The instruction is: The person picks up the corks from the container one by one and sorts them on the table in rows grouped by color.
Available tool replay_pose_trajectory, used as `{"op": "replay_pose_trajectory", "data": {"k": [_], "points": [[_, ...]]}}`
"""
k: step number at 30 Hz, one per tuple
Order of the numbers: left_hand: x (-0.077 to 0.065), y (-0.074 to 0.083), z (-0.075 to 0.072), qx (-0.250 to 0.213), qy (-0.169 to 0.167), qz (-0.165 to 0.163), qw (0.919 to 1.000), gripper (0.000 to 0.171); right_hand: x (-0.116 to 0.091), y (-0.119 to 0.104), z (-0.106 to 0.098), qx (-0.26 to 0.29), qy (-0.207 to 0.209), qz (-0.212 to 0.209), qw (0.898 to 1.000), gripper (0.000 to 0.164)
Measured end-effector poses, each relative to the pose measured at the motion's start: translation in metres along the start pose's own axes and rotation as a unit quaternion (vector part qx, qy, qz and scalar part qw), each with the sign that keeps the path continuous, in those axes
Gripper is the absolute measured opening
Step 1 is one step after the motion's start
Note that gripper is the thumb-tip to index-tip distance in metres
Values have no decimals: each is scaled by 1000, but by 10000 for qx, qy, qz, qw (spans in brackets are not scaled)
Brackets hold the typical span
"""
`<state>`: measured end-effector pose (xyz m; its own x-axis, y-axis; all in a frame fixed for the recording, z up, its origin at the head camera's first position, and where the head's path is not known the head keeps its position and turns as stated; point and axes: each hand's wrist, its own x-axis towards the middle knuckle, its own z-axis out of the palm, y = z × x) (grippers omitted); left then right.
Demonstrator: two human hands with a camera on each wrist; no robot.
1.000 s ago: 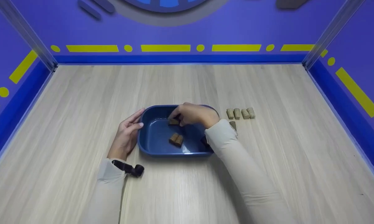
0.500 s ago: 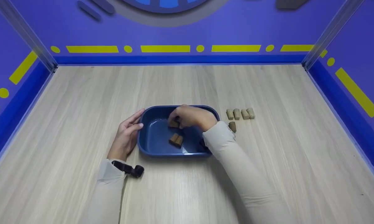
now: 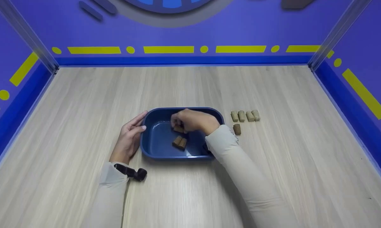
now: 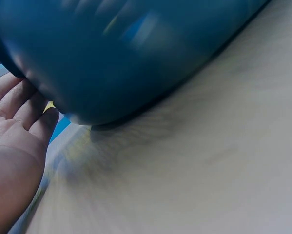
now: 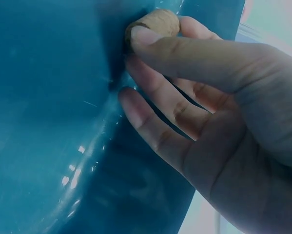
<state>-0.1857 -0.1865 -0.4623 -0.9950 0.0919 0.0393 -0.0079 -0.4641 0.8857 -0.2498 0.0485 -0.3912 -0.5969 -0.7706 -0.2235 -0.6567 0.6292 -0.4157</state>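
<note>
In the head view a deep blue plastic tray (image 3: 165, 157) stands on the table. My left hand (image 3: 127, 137) holds its left side, thumb at the rim and fingers against the outer wall; the left wrist view shows those fingers (image 4: 19, 105) under the rim. My right hand (image 3: 195, 120) reaches into the tray from the right. Between thumb and fingers it pinches a cork (image 5: 158, 24), low over the tray's floor in the right wrist view. Two brown corks (image 3: 179, 142) lie side by side just nearer to me inside the tray.
Right of the tray, several pale corks (image 3: 241, 116) lie in a row on the wooden table (image 3: 288, 158), with one darker cork (image 3: 237, 129) in front of them. A dark object (image 3: 206, 148) shows partly beside my right sleeve in the tray. Purple walls (image 3: 177, 34) enclose the table.
My right hand and the pinched cork have shifted slightly toward me, closer to the two corks in the tray. The darker cork outside is more fully visible. My left hand stays put.
</note>
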Motion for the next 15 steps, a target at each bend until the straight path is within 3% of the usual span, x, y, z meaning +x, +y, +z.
{"op": "replay_pose_trajectory", "data": {"k": [15], "points": [[0, -1, 0, -114, 1, 43, 9999, 60, 0, -2, 0, -36, -118, 118, 9999, 33]]}}
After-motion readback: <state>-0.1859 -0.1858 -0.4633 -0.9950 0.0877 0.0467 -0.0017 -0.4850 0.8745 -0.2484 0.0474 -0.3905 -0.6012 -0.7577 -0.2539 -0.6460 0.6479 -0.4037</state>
